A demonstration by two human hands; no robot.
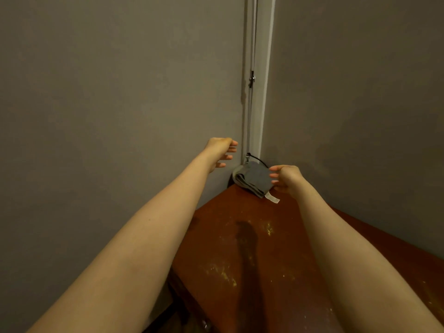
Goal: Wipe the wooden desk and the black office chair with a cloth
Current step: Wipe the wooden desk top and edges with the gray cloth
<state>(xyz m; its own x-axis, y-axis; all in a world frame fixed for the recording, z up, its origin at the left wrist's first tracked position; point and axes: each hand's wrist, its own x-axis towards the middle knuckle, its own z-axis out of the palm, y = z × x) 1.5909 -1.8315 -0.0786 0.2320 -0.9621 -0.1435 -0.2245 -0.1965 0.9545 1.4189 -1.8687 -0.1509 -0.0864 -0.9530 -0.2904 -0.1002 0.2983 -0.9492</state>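
A folded grey cloth with a white label lies at the far corner of the reddish-brown wooden desk, against the wall corner. My right hand hovers just right of the cloth, fingers loosely spread toward it, holding nothing. Up and to the left of the cloth, my left hand is stretched out near the wall, fingers relaxed and empty. Pale specks and smears mark the desk top. The black office chair is not in view.
Grey walls meet in a corner behind the desk. A white conduit strip with a thin cable runs down that corner to a small black cord behind the cloth. The desk's left edge drops off beside my left forearm.
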